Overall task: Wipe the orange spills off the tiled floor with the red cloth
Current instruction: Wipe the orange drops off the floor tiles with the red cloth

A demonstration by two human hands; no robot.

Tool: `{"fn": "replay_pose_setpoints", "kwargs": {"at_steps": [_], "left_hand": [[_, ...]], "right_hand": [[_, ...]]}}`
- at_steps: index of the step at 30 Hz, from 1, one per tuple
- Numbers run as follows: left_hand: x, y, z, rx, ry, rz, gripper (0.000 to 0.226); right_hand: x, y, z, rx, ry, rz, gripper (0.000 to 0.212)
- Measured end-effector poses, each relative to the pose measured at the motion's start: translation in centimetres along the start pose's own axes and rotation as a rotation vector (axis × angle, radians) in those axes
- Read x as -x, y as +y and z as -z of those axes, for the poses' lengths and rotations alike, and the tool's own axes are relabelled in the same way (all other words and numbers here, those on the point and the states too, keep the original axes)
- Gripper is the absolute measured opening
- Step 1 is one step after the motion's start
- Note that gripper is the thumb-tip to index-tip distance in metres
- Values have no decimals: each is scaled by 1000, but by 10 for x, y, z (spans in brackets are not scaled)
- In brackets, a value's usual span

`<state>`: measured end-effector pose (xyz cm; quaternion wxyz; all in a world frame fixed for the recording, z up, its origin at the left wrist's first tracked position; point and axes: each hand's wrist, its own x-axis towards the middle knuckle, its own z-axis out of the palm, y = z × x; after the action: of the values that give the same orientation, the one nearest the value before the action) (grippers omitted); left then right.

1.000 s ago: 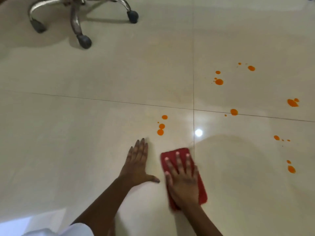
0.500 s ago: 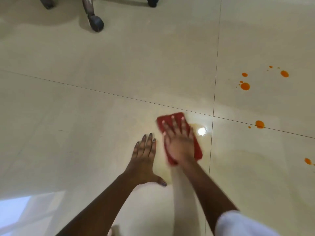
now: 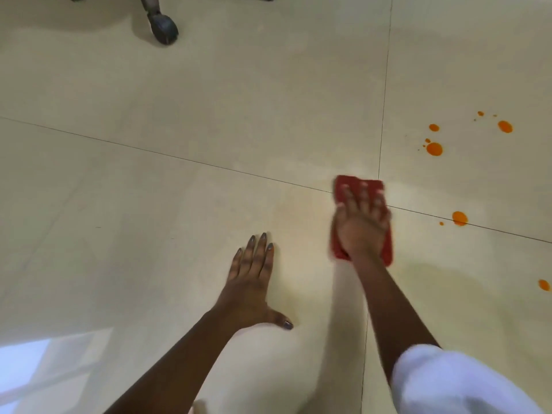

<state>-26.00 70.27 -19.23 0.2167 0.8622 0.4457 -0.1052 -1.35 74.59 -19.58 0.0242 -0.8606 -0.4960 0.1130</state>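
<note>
Red cloth (image 3: 351,186) pressed flat on tiled floor (image 3: 209,115) by right hand (image 3: 360,225), mid-wipe.
The cloth was located right of centre, over the tile-joint crossing. It was pinned under straight, spread fingers with nothing curled round it, presumably so pressure was spread across the fabric. The left hand (image 3: 249,282) was laid flat, fingers extended, on bare tile at lower centre, likely as body support. Orange spills (image 3: 434,148) were seen unwiped at right: a cluster upper right, one drop on the joint near the cloth, one at the right edge. A chair caster (image 3: 164,28) was visible upper left.
</note>
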Motion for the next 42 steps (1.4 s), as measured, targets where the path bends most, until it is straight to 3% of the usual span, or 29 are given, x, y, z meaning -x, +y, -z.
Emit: {"fn": "replay_pose_setpoints", "kwargs": {"at_steps": [2,3,6,8,9,13,16,19,21,22,23,25,28,30,33,34,35,37,40,42], "left_hand": [[0,2,0,-10,2,12,146],[0,3,-1,-20,6,20,146],[-2,3,-3,-25,20,32,144],[-2,1,-1,-15,15,23,142],[-1,1,-1,-10,9,19,142],[1,2,4,-5,-5,13,144],[-1,5,5,-19,-22,27,145],[-2,7,5,-45,-51,10,143],[-2,11,5,-55,-43,-36,141],[-2,16,7,-49,-52,-66,141],[-2,23,7,-38,-75,-105,141],[-6,44,2,8,-88,-187,140],[-11,88,-13,44,-69,-275,138],[-7,116,-28,33,-74,-324,137],[0,142,-45,-1,-109,-348,139],[2,146,-48,-26,-113,-343,139],[4,150,-51,-61,-111,-344,139],[4,152,-49,-90,-121,-346,139],[3,154,-43,-105,-154,-319,140],[7,164,-42,-119,-180,-320,142]], "right_hand": [[35,26,-2,-59,77,-174,50],[66,21,-7,-43,106,-176,50],[117,-37,-30,-39,75,152,52],[81,-67,-26,-4,-7,406,51],[52,-67,-17,21,-70,405,51],[20,27,3,-44,22,-117,51],[102,49,-4,-73,127,-250,51],[150,21,-24,-18,64,8,55],[131,18,-18,73,52,258,53],[112,27,-12,95,33,289,52],[97,45,-4,111,13,219,51],[82,92,5,47,28,-103,51],[129,137,8,-105,98,-510,52],[175,126,-6,-62,137,-447,52],[176,112,-12,-4,54,-20,52],[160,123,-6,28,32,30,51],[149,147,1,51,29,-37,51],[152,203,10,9,54,-349,52],[224,237,8,-125,166,-715,52],[265,205,-3,-157,186,-717,50]]}}
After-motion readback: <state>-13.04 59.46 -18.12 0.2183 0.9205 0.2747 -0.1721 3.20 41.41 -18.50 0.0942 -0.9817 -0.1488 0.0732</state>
